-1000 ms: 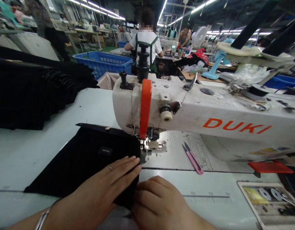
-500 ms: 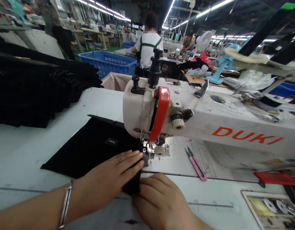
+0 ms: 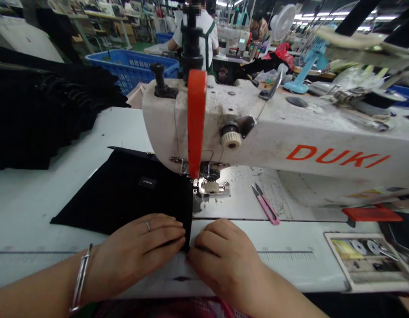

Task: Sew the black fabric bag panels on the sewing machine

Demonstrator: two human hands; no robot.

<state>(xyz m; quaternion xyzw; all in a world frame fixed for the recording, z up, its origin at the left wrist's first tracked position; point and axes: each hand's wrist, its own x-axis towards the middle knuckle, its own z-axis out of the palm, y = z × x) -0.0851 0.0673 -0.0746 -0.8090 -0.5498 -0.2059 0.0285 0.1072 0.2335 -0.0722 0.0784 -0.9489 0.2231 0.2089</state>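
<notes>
A black fabric piece [image 3: 124, 194] with a small woven label [image 3: 147, 182] lies flat on the white sewing table, its right edge at the presser foot [image 3: 209, 187] of the sewing machine [image 3: 250, 119]. My left hand [image 3: 147, 243] rests on the fabric's near part with its fingers stretched out, a ring on one of them. At the near right corner of the fabric, my right hand [image 3: 224, 256] has its fingers curled in a pinch on the edge. Its fingertips are partly hidden.
Pink-handled thread snips [image 3: 266, 205] lie right of the needle area. A bobbin tray [image 3: 366, 260] is set in the table at the right. Stacked black fabric [image 3: 48, 115] fills the left side. Beyond are a blue basket [image 3: 134, 66] and a co-worker [image 3: 202, 37].
The view has tilted down and shifted. My left hand has slid back toward me on the fabric, away from the presser foot. The right hand stays at the near corner.
</notes>
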